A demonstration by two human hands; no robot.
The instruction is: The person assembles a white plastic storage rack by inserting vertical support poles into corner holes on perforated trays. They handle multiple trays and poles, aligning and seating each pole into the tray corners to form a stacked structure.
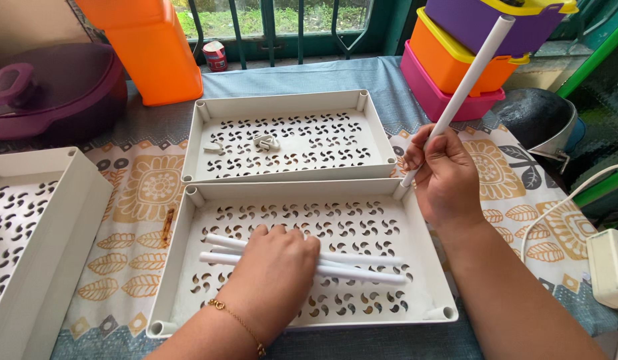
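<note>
Head view, right hand: the right hand (445, 175) has its fingers closed around a white tube (463, 87), which stands tilted with its lower end at the far right corner socket (400, 189) of the near tray (429, 267).
Head view, left hand: the left hand (275, 273) lies palm down inside the near tray, fingers curled over the loose tubes (362, 270); whether it grips one or only presses on them cannot be told.
Loose tubes: several white tubes lie flat and roughly parallel on the perforated floor of the near tray, partly under the left hand.
Far tray: a second white tray (289, 100) sits just beyond the near one, touching or nearly so, with small white clips (265, 142) on its floor.
Technique, as a judgement: the tube seats best if brought upright over the socket before pressure is applied; a tilted entry risks binding.
Third tray: another white tray (49, 227) stands at the left, apart.
Surface: a patterned cloth (142, 193) with yellow leaf motifs covers the table.
Room: an orange container (155, 47), a purple pot (55, 93), stacked coloured boxes (469, 60) and a window with bars (269, 20) line the far edge; a white power strip (609, 267) lies at the right.
</note>
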